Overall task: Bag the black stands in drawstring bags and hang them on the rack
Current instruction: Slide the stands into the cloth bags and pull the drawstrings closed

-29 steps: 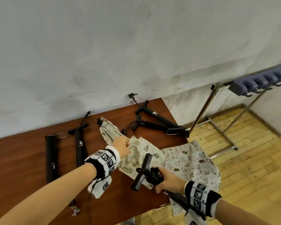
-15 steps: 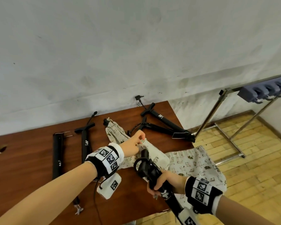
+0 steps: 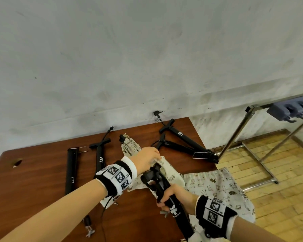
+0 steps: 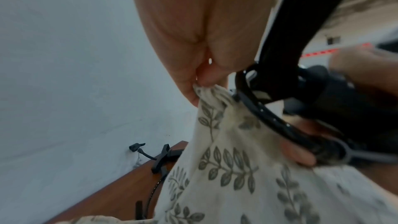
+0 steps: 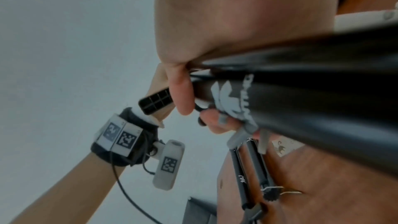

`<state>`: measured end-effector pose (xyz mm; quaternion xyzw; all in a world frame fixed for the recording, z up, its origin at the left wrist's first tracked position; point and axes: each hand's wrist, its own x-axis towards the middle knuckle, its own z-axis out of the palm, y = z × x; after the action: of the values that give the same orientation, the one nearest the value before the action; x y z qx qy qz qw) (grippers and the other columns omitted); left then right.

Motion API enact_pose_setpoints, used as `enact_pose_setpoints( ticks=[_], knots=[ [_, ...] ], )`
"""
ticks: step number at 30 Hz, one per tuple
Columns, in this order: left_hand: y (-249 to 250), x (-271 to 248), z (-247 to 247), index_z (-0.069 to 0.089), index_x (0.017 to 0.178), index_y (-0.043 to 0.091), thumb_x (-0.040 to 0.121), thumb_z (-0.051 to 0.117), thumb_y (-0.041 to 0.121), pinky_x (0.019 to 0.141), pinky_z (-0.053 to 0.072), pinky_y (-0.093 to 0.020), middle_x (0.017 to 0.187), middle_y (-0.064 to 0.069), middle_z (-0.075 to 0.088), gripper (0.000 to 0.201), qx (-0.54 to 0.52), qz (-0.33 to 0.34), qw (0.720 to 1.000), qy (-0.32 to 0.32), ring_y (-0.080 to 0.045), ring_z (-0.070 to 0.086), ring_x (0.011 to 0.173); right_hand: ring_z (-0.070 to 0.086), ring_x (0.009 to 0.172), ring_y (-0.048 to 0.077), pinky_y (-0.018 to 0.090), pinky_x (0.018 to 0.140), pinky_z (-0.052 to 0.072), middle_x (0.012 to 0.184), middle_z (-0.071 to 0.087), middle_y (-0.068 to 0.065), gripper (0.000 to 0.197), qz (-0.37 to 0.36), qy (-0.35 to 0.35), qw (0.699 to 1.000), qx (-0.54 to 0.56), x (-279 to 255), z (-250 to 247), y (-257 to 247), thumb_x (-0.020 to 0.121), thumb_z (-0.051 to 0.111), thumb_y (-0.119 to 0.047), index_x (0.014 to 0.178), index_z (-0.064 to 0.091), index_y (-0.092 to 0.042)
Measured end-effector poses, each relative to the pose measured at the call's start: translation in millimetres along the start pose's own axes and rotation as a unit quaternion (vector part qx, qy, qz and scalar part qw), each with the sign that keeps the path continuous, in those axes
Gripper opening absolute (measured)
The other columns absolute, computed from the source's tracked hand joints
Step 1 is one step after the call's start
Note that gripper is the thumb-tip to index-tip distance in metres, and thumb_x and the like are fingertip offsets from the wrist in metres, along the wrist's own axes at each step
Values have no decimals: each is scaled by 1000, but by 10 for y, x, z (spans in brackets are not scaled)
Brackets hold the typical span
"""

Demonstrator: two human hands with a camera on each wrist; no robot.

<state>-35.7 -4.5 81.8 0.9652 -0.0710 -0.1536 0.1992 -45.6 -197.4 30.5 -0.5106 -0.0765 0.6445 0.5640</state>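
My right hand [image 3: 166,195] grips a black stand [image 3: 177,212] by its tube, its head pointing up and away toward the leaf-print drawstring bag [image 3: 170,172]. My left hand [image 3: 150,158] pinches the rim of that bag [image 4: 215,91] and holds it lifted above the table. In the right wrist view the fingers [image 5: 181,94] wrap the stand's logo-marked tube [image 5: 301,101]. Whether the stand's head is inside the bag's mouth is unclear. Two more stands [image 3: 71,170] [image 3: 100,154] lie at the left, two others [image 3: 187,142] at the table's far right.
A cat-print bag [image 3: 222,187] drapes over the brown table's [image 3: 24,186] right edge. Another bag [image 3: 129,147] lies bunched behind my left hand. A metal rack [image 3: 238,131] with grey hooks [image 3: 294,110] stands on the wooden floor to the right. A grey wall is behind.
My right hand swung the stand from lying crosswise to pointing head-first at the bag. My left hand gathered the bag's rim and lifted it toward the stand's head.
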Motion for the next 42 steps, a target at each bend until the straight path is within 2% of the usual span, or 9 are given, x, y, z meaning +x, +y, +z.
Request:
enact_pose_setpoints(
  ticks=[4, 8, 13, 20, 25, 30, 34, 38, 42],
  knots=[
    [-5, -40, -137, 64, 116, 11, 89, 49, -4, 83, 36, -9, 115, -3, 63, 34, -102, -48, 992, 62, -15, 57, 110, 40, 59, 19, 32, 75, 49, 63, 47, 1, 3, -6, -99, 995, -15, -94, -27, -147, 71, 43, -12, 71, 46, -14],
    [64, -51, -179, 72, 96, 16, 86, 59, 0, 73, 39, -4, 98, 2, 69, 22, -151, -13, 987, 56, -7, 61, 92, 42, 54, 16, 33, 70, 46, 67, 43, 3, 10, 43, -67, 996, 39, -29, -87, -127, 73, 49, -11, 79, 42, -13],
    [57, -2, -163, 70, 86, 14, 81, 72, 21, 70, 44, -24, 80, -1, 64, 9, -175, -21, 983, 50, -9, 54, 73, 41, 53, 15, 30, 66, 41, 68, 40, 2, 21, 34, -25, 993, 111, 38, -214, -65, 74, 57, -15, 86, 40, -11],
    [-80, 179, -225, 53, 77, 22, 91, 60, 18, 65, 38, -26, 62, 8, 47, 16, -92, -29, 992, 84, -10, 41, 60, 41, 51, 15, 31, 64, 42, 66, 42, 4, 12, 2, 0, 972, 235, -76, -308, -178, 78, 55, -11, 82, 44, -9],
    [179, 187, -272, 56, 83, 25, 94, 53, 24, 61, 39, -22, 68, 4, 53, 11, -138, 12, 984, 109, -9, 45, 60, 42, 52, 16, 30, 62, 43, 67, 44, 3, 16, 6, 75, 978, 194, -41, -361, -172, 73, 63, -12, 75, 48, -9],
    [485, 161, -246, 69, 90, 22, 88, 63, 25, 63, 41, -17, 75, -3, 60, 6, -164, 49, 985, 31, -11, 51, 65, 45, 55, 17, 30, 62, 46, 67, 46, 3, 13, 35, 114, 980, 161, -5, -390, -159, 79, 65, -15, 80, 54, -8],
    [650, 210, -200, 71, 107, 15, 95, 55, 21, 77, 43, -27, 89, -2, 56, 22, -74, 64, 995, 11, -16, 53, 82, 47, 58, 12, 26, 62, 47, 73, 50, 3, 15, 67, 38, 994, 80, 18, -255, -216, 83, 66, -18, 91, 58, -7],
    [753, 140, -132, 68, 115, 14, 93, 54, 9, 76, 41, -21, 99, 0, 63, 26, -34, 63, 997, -35, -13, 56, 85, 54, 55, 15, 28, 61, 48, 75, 55, 9, 20, 15, 40, 969, 242, -27, -232, -307, 82, 68, -22, 84, 60, -3],
    [563, 67, -260, 62, 119, 13, 84, 50, -9, 73, 37, -22, 107, 0, 48, 43, 28, -13, 998, 45, -25, 54, 101, 66, 60, 28, 37, 65, 58, 75, 56, 14, 29, -34, 112, 917, 381, -94, -370, -345, 94, 53, -27, 101, 55, 1]
  ],
)
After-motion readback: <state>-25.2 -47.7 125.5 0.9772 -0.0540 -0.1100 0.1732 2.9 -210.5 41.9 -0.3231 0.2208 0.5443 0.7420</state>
